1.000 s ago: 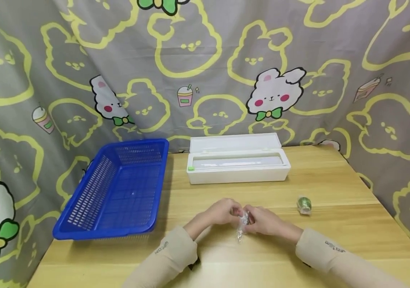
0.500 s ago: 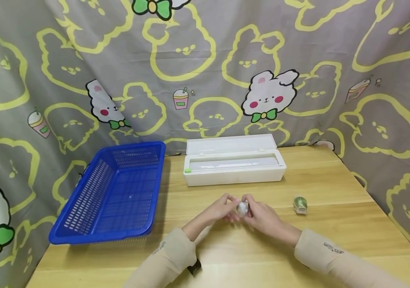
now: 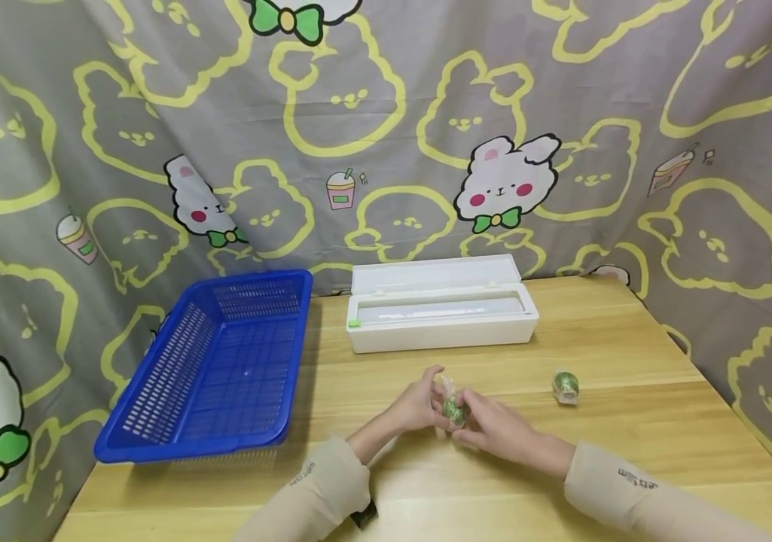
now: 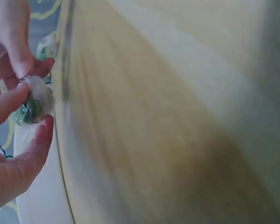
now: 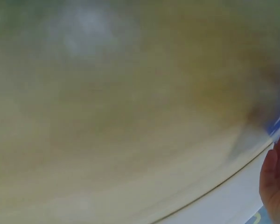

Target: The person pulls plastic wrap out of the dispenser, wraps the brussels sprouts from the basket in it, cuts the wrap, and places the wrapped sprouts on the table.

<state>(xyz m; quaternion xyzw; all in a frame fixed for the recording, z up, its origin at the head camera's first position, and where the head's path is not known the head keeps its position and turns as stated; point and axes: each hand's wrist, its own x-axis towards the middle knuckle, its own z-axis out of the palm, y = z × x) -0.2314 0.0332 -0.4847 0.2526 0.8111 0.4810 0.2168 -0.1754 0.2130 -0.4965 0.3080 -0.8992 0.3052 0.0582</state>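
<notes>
In the head view, a small round green item wrapped in clear plastic film (image 3: pixel 453 411) is between my two hands above the table's middle; its exact kind is hidden by the wrap. My left hand (image 3: pixel 418 405) pinches it between thumb and fingers from the left. From the other side my right hand (image 3: pixel 502 430) holds it with its fingertips. A twist of loose film sticks up from its top. The left wrist view shows the wrapped item (image 4: pixel 35 101) close up, with both hands' fingers on it. Only part of my right hand (image 5: pixel 276 184) enters the right wrist view.
To the right lies a second film-wrapped green item (image 3: pixel 566 387). A white cling film box (image 3: pixel 443 336) stands behind the hands, its lid raised and a roll inside. The blue plastic basket (image 3: pixel 300 339) is at the left. A patterned curtain (image 3: pixel 386 135) hangs behind the wooden table (image 3: pixel 630 452).
Between my fingers the wrapped item has been turned: the film tail that hung down, then a shiny wrapped end, give way to its green side with film pointing up. The head view has shifted slightly.
</notes>
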